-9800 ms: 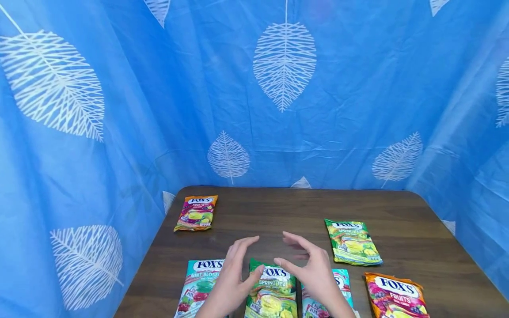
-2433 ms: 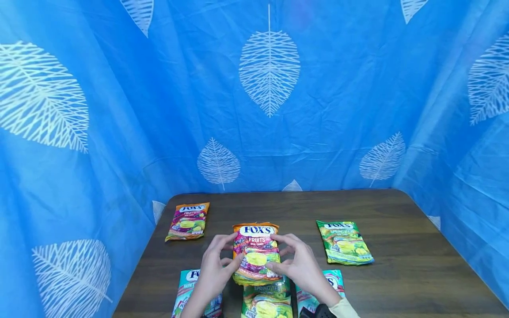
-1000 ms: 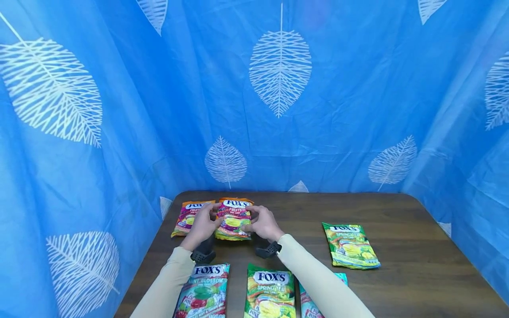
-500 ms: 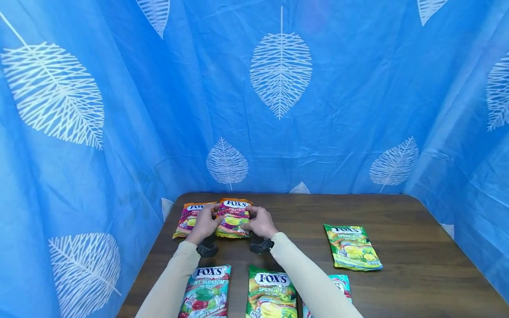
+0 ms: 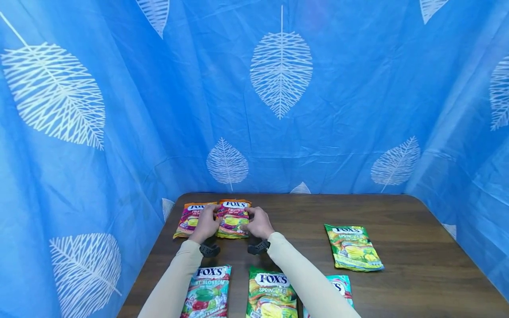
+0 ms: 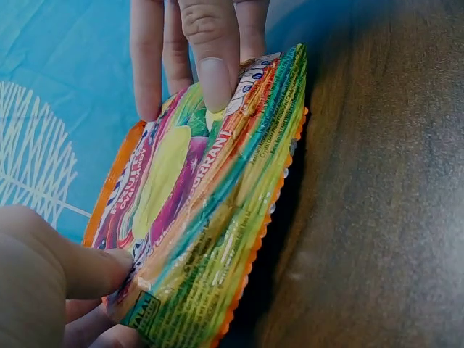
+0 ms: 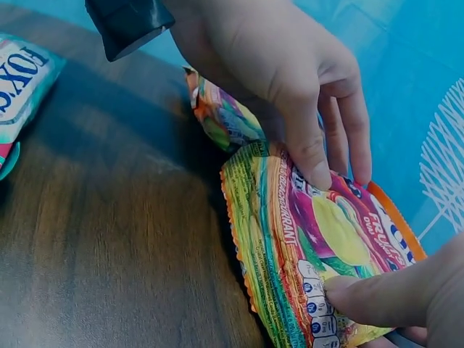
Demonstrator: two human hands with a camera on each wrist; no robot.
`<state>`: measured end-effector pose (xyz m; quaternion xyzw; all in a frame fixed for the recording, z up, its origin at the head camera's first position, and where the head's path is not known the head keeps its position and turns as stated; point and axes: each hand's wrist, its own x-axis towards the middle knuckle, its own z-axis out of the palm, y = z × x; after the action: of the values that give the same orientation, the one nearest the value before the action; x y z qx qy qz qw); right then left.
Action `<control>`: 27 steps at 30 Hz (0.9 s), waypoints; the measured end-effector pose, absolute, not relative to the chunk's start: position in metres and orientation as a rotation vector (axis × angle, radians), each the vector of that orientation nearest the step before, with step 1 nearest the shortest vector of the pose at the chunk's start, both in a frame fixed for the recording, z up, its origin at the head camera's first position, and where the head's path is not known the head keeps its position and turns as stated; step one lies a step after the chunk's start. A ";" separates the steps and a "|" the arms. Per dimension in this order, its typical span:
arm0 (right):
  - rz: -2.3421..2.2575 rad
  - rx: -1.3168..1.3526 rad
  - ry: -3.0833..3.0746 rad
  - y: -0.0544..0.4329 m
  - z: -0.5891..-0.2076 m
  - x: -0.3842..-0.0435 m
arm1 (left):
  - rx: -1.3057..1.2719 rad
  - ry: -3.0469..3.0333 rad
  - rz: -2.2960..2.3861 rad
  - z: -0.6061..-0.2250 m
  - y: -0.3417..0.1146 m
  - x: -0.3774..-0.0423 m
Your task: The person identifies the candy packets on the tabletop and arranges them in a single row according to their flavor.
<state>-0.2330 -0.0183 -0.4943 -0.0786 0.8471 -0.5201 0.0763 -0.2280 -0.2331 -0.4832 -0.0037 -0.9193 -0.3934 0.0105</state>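
Now | your left fingers (image 7: 355,123) and right fingers (image 6: 148,65) grip Fruits packet (image 5: 232,220) | twin packet (image 5: 189,221) alongside, far-left corner of worktop (image 5: 302,216)

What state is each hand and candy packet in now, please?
Held Fruits packet: label up, pinched
Left hand: pinching that packet's left side
Right hand: pinching its right side
Left Fruits packet: label up, partly covered
Right Spring Tea packet: label up
Front Spring Tea packet: label up
Mint Blossom packet: label up
Right teal packet: partly hidden
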 end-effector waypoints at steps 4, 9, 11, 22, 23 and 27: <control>-1.544 -0.223 2.558 -0.016 -0.492 -0.234 | -0.040 -2.876 -1.205 -0.482 -0.230 -0.230; -1.527 -0.221 2.556 -0.017 -0.491 -0.234 | -0.043 -2.881 -1.190 -0.481 -0.228 -0.230; -1.505 -0.243 2.563 -0.018 -0.491 -0.233 | -0.018 -2.890 -1.178 -0.481 -0.228 -0.229; -1.493 -0.286 2.544 -0.017 -0.488 -0.230 | 0.014 -2.998 -0.771 -0.480 -0.211 -0.224; -1.493 -0.289 2.547 -0.016 -0.488 -0.229 | 0.011 -3.001 -0.735 -0.479 -0.209 -0.223; -1.512 -0.309 2.543 -0.013 -0.487 -0.228 | -0.006 -2.999 -0.636 -0.476 -0.203 -0.220</control>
<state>-0.2280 -0.0134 -0.4866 -0.1036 0.8519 -0.5066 0.0834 -0.2201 -0.2035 -0.4761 -0.0020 -0.9775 -0.2073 0.0381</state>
